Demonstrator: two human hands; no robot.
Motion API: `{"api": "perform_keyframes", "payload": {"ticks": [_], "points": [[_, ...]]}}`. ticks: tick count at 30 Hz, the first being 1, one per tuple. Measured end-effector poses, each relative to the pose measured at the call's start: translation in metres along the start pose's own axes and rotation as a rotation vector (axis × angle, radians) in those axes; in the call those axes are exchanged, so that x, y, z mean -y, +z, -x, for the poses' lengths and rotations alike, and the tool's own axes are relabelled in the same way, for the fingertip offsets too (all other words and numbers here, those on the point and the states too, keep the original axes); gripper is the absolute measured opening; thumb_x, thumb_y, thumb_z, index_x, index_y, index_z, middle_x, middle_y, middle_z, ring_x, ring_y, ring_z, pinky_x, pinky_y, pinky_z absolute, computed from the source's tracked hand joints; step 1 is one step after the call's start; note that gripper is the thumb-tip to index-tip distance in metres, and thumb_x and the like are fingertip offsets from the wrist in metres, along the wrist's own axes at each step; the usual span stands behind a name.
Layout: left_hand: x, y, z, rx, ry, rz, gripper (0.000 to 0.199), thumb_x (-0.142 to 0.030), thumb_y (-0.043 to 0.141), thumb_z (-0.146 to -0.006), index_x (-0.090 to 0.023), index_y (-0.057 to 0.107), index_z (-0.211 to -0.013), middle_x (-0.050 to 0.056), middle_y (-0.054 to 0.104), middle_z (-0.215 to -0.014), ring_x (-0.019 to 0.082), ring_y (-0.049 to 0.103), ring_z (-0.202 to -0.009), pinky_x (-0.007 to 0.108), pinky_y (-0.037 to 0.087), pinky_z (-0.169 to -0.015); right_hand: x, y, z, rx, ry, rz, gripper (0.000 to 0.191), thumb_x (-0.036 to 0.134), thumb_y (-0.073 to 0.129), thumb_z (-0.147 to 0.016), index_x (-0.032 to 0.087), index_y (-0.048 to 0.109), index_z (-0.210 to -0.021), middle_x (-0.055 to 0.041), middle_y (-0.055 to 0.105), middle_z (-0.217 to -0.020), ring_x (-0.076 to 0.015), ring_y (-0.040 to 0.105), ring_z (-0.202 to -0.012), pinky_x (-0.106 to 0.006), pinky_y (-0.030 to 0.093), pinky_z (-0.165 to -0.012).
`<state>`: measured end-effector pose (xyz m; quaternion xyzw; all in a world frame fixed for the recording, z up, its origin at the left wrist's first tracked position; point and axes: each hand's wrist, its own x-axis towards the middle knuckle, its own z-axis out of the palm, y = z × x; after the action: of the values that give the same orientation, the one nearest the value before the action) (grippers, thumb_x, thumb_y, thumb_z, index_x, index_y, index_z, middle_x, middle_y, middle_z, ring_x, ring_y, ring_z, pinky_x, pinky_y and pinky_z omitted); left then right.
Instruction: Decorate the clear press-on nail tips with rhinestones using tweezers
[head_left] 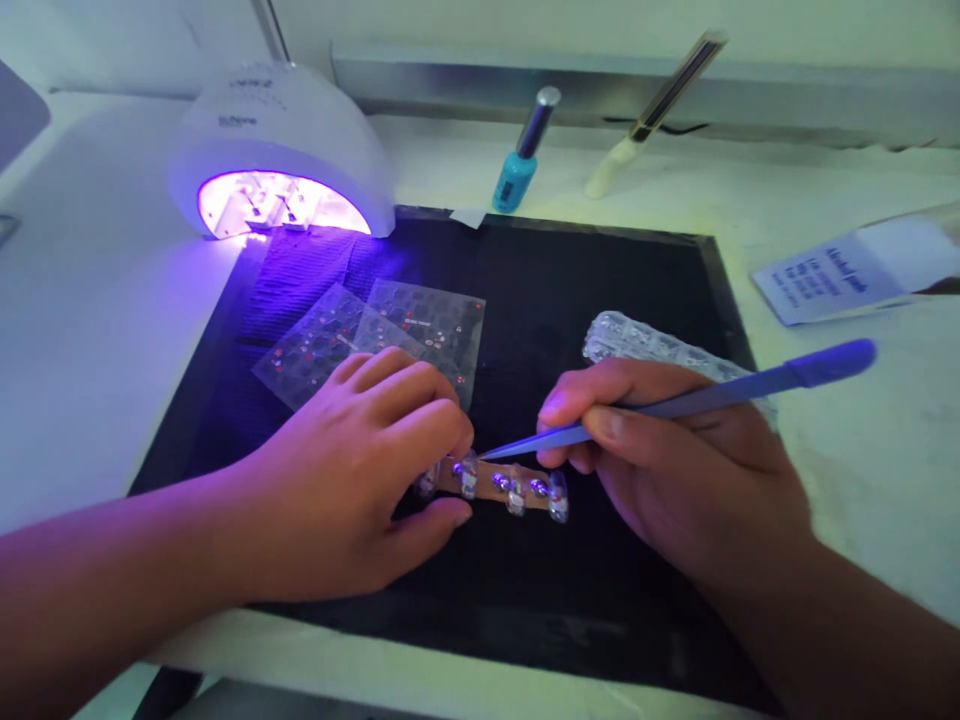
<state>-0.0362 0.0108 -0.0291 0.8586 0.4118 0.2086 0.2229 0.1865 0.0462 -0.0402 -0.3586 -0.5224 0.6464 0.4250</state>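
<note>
My left hand (367, 470) is closed around the left end of a narrow wooden strip (491, 487), with its thumb on the near side and fingers on the far side. Several decorated artificial nails (516, 497) with shiny studs stand along the strip; those under my fingers are partly hidden. My right hand (667, 450) grips a pair of purple-blue tweezers (697, 398) like a pen. The thin tip is by one nail near my left fingers; I cannot tell whether it touches. Two clear sticker sheets (450, 325) lie behind my left hand.
A lit white nail lamp (285, 140) stands at the back left of a black mat (555, 270). Behind it are a blue polish bottle (516, 180) and a pale bottle (611, 165). A clear plastic case (645, 340) and an alcohol pad box (832, 275) sit at the right.
</note>
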Motion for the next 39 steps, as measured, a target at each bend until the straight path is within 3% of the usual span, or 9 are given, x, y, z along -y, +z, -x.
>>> {"api": "perform_keyframes", "payload": {"ticks": [14, 34, 39], "points": [[-0.0008, -0.0003, 0.0003, 0.027, 0.044, -0.016, 0.01, -0.022, 0.065, -0.087, -0.02, 0.058, -0.095, 0.003, 0.063, -0.099, 0.023, 0.054, -0.093, 0.044, 0.043, -0.083, 0.002, 0.0011, -0.0011, -0.005, 0.01, 0.035, 0.023, 0.01, 0.063, -0.078, 0.025, 0.081, -0.077, 0.0009, 0.069, -0.059, -0.009, 0.06, -0.055, -0.017, 0.046, -0.049], [0.0058, 0.0072, -0.0034, -0.118, 0.161, 0.06, 0.01, -0.02, 0.072, -0.086, -0.014, 0.064, -0.083, 0.005, 0.075, -0.096, 0.019, 0.065, -0.097, 0.035, 0.05, -0.091, 0.0025, 0.0027, -0.0019, -0.027, -0.007, 0.017, 0.022, 0.008, 0.064, -0.075, 0.023, 0.08, -0.074, 0.001, 0.07, -0.065, -0.0091, 0.064, -0.056, -0.017, 0.046, -0.048], [0.006, 0.0064, -0.0049, -0.107, 0.175, 0.075, 0.011, -0.02, 0.073, -0.085, -0.014, 0.064, -0.08, 0.006, 0.075, -0.093, 0.018, 0.066, -0.093, 0.035, 0.052, -0.091, 0.0028, 0.0035, -0.0016, -0.034, 0.024, 0.022, 0.017, 0.011, 0.067, -0.075, 0.023, 0.079, -0.073, 0.0001, 0.068, -0.061, -0.0108, 0.062, -0.054, -0.021, 0.044, -0.047]]}}
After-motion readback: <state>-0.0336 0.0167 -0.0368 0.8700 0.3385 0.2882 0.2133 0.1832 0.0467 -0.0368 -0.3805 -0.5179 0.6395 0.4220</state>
